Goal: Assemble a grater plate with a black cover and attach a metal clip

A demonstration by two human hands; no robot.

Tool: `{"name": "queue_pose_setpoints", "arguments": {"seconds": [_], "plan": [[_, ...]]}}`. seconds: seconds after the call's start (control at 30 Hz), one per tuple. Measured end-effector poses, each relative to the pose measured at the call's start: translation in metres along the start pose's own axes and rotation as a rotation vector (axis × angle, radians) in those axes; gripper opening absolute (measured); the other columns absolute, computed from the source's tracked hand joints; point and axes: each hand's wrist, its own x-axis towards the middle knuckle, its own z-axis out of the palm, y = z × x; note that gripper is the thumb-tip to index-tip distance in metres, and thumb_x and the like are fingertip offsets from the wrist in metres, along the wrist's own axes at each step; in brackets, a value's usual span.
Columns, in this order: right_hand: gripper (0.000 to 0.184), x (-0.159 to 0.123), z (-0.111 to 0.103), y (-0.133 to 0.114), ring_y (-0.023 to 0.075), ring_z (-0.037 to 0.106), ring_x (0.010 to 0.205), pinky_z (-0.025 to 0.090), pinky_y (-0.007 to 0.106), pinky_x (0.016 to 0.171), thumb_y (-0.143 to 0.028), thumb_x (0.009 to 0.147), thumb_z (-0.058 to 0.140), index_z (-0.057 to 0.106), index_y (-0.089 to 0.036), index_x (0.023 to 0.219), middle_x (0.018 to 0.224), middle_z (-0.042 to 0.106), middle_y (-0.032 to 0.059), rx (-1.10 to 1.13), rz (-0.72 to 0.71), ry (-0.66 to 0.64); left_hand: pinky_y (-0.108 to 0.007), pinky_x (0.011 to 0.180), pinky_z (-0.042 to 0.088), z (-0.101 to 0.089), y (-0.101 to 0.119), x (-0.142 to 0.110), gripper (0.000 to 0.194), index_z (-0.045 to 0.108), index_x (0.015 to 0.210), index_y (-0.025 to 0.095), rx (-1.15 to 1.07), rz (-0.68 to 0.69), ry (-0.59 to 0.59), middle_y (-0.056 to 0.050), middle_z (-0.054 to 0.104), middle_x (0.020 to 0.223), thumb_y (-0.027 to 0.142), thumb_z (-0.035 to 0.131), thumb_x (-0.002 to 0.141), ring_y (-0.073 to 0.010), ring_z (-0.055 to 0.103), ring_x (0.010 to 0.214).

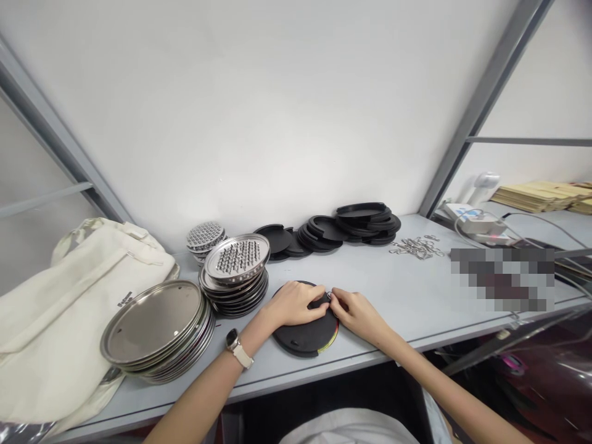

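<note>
A black round disc (303, 336) lies flat near the table's front, with a strip of red and yellow along its right edge. My left hand (298, 302), a watch on its wrist, rests over the upper part of the disc and grips it, fingers bent toward the right rim. At that rim my right hand (354, 311) is closed, thumb and index finger pinching a small metal clip (329, 295). The fingertips of both hands nearly meet there. How the clip sits on the disc is partly hidden by the fingers.
Left of the disc stand a stack of round metal plates (157, 320), a stack topped by a grater plate (238, 258) and smaller grater discs (206, 235). Behind are black rings (324, 231) and loose metal clips (419, 246). A cream bag (106, 277) lies far left.
</note>
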Motion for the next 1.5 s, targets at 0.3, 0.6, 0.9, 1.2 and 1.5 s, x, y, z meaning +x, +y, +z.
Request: {"name": "queue_pose_setpoints", "arguments": {"seconds": [0.3, 0.6, 0.9, 1.2, 1.5], "plan": [[0.028, -0.0006, 0.0008, 0.0011, 0.0122, 0.042, 0.045, 0.025, 0.023, 0.049, -0.03, 0.091, 0.034, 0.036, -0.022, 0.064, 0.051, 0.045, -0.0033, 0.0, 0.004, -0.002, -0.027, 0.055, 0.028, 0.0, 0.0006, 0.0, 0.019, 0.05, 0.078, 0.021, -0.005, 0.008, 0.008, 0.002, 0.059, 0.067, 0.037, 0.047, 0.087, -0.0138, 0.056, 0.06], [0.029, -0.0022, -0.0001, -0.0011, 0.0122, 0.042, 0.044, 0.026, 0.023, 0.048, -0.029, 0.091, 0.034, 0.04, -0.021, 0.063, 0.05, 0.048, -0.002, -0.011, 0.009, 0.013, -0.027, 0.055, 0.029, -0.0001, 0.0004, 0.0001, 0.02, 0.051, 0.079, 0.02, -0.006, -0.005, 0.0, 0.002, 0.059, 0.068, 0.038, 0.047, 0.087, -0.0145, 0.056, 0.062], [0.027, 0.0001, 0.0023, 0.0036, 0.0138, 0.048, 0.048, 0.026, 0.024, 0.052, -0.027, 0.092, 0.031, 0.043, -0.021, 0.068, 0.055, 0.051, -0.001, -0.082, -0.021, -0.008, -0.027, 0.056, 0.029, 0.003, -0.002, -0.0007, 0.022, 0.051, 0.08, 0.021, 0.021, 0.016, 0.018, 0.002, 0.06, 0.069, 0.041, 0.044, 0.088, -0.0146, 0.056, 0.061], [0.028, -0.0005, 0.001, 0.0018, 0.0122, 0.042, 0.046, 0.026, 0.023, 0.05, -0.029, 0.091, 0.034, 0.039, -0.021, 0.064, 0.052, 0.046, -0.0031, -0.024, 0.007, -0.004, -0.026, 0.056, 0.028, 0.0022, -0.0018, -0.0005, 0.021, 0.05, 0.08, 0.021, 0.022, 0.019, 0.019, 0.001, 0.06, 0.069, 0.039, 0.044, 0.088, -0.0148, 0.056, 0.061], [0.03, -0.0005, 0.0002, -0.0002, 0.01, 0.036, 0.045, 0.024, 0.022, 0.049, -0.03, 0.089, 0.037, 0.034, -0.021, 0.06, 0.049, 0.039, -0.0052, 0.031, 0.022, 0.007, -0.025, 0.055, 0.028, 0.0034, -0.0017, -0.0007, 0.02, 0.049, 0.078, 0.021, 0.013, 0.029, 0.031, 0.002, 0.059, 0.066, 0.038, 0.046, 0.087, -0.0139, 0.055, 0.059]]}}
